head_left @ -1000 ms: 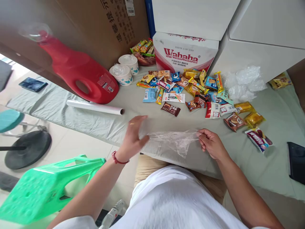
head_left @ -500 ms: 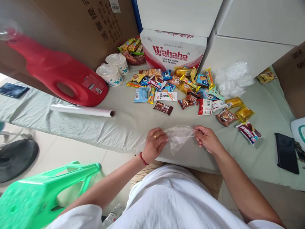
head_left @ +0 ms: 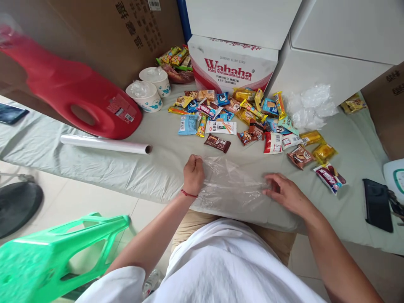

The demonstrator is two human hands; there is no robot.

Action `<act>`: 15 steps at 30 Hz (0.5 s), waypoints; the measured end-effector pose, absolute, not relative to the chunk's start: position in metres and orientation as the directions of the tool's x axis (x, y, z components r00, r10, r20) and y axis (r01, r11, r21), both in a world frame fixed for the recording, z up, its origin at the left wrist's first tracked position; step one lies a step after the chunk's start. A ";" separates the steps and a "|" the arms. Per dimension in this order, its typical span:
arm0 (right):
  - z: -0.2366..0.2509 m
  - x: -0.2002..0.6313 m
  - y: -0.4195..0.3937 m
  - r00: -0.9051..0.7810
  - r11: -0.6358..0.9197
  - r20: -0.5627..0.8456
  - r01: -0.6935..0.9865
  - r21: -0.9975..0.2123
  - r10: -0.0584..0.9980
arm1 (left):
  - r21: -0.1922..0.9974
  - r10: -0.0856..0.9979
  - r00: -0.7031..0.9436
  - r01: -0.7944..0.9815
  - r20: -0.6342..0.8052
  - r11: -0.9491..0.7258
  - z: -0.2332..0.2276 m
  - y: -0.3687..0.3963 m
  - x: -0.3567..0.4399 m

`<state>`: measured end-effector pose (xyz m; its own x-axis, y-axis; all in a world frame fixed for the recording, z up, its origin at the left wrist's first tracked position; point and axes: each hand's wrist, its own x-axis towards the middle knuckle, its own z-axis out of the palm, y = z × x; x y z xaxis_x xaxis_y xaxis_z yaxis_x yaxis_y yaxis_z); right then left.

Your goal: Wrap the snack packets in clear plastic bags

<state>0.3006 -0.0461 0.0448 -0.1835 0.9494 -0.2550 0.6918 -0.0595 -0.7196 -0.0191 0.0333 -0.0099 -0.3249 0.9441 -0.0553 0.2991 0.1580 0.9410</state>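
**Clear plastic bag spread flat at the near edge**

Here the clear plastic bag (head_left: 232, 185) lies on the tabletop (head_left: 176, 158) at its near edge, straight in front of the person. The left hand (head_left: 193, 174) is closed, pinching the bag's left border near its far corner. The right hand (head_left: 285, 194) rests with loose, spread fingers on the bag's right edge — pressing it down, not gripping.

The bag looks very thin and limp: almost weightless, crinkled, likely slick against itself and apt to cling or drift in any draught. It would tear or stretch under a hard pull. A pinch at a border or corner is the sensible hold; the middle would only bunch up.

Counts: one bag in hand, two hands on it. Beyond it lies a scatter of wrapped snacks (head_left: 221, 127) — too many and too overlapped to count exactly, well over twenty. To their far right sits one heap of crumpled clear plastic (head_left: 311, 107). Two paper cups (head_left: 145, 96) stand to the far left of the snacks, touching or nearly so. One red jug (head_left: 78, 101) lies on its side at left, with one roll of film (head_left: 105, 144) just nearer than it. One Wahaha carton (head_left: 232, 69) stands at the back, and one dark phone (head_left: 377, 204) lies at right.
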 end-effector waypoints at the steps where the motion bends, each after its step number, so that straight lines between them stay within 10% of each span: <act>1: 0.052 0.294 -0.044 -0.216 0.085 -0.133 0.770 -0.632 0.967 | 0.940 0.948 -0.314 0.309 -0.046 0.148 -0.011 0.032 -0.017; 5: 0.059 0.252 -0.026 -0.347 0.365 0.128 0.800 -0.476 0.929 | 0.931 0.955 -0.295 0.343 -0.018 0.124 -0.010 0.031 -0.011; 10: 0.015 0.237 0.018 0.100 0.007 0.088 0.618 -0.786 0.991 | 0.892 0.936 -0.348 0.438 0.054 0.111 -0.007 0.039 -0.022; 15: 0.002 0.264 0.052 0.293 -0.184 0.028 0.670 -0.719 0.956 | 0.804 0.911 -0.405 0.567 0.081 0.181 0.000 0.046 -0.033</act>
<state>0.2639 0.0516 0.0016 0.2934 0.9556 0.0283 0.6696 -0.1842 -0.7195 -0.0328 0.0462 0.0004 -0.4046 0.9110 0.0805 0.5668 0.1807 0.8038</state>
